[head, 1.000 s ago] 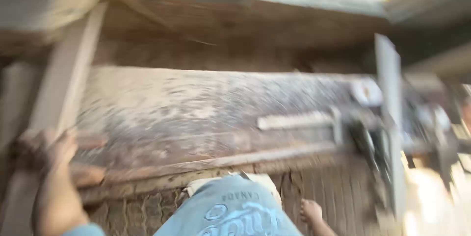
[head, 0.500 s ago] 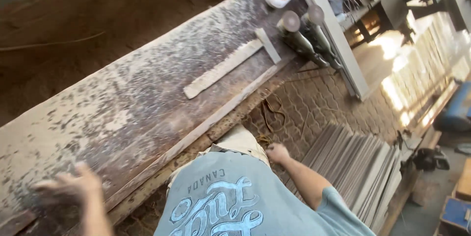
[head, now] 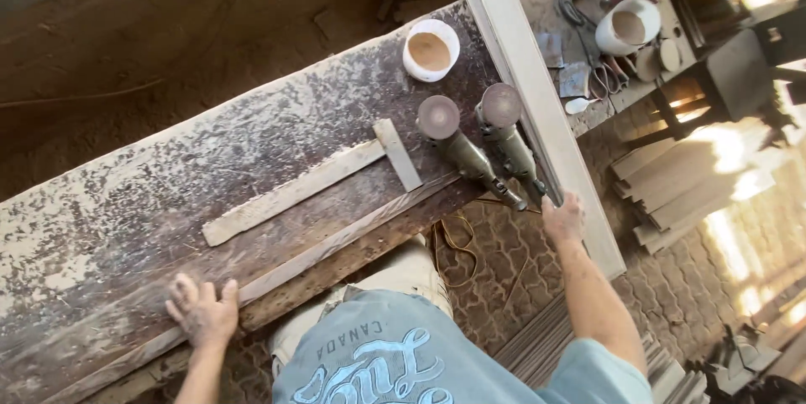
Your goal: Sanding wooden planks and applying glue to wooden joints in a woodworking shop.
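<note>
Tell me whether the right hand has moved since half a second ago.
Yes. The right hand left the person's side and now reaches the rear ends of the two sanders on the workbench.

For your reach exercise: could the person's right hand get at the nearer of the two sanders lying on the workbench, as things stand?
Probably yes. The right hand is already beside the handle end of the nearer sander, with nothing between them. The white post stands just beyond and does not block it.

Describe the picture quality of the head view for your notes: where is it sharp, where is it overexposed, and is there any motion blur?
Head view: sharp across the dusty workbench, the two sanders and both hands, left hand and right hand; no obvious motion blur. Strong sunlight blows out the stacked boards and floor at the right edge; the upper left lies in dim shade.
</note>
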